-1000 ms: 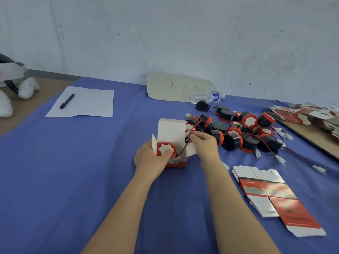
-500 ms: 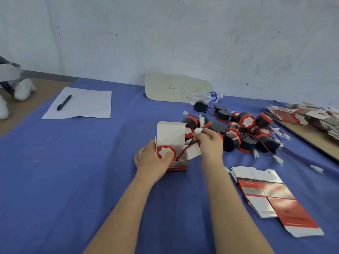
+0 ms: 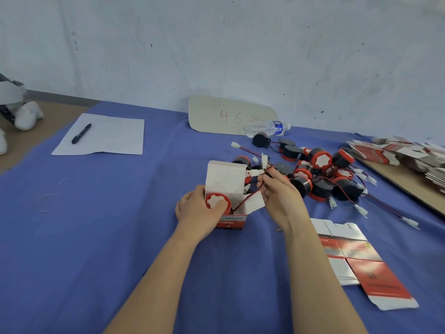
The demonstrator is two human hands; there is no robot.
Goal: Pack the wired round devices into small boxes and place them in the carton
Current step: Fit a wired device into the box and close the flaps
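Counts: I counted one open small box (image 3: 226, 182), one round device (image 3: 216, 201) inside it, one pen (image 3: 81, 133), one paper sheet (image 3: 115, 138) and one water bottle (image 3: 267, 128). The loose devices (image 3: 320, 174) were too tangled for me to count.
Device: it sat in the box mouth, between both hands.
Left hand (image 3: 197, 210): it gripped the box, with the thumb on the device's face.
Right hand (image 3: 281, 196): it pinched the device's wire (image 3: 243, 202) beside the white connector (image 3: 255, 173).
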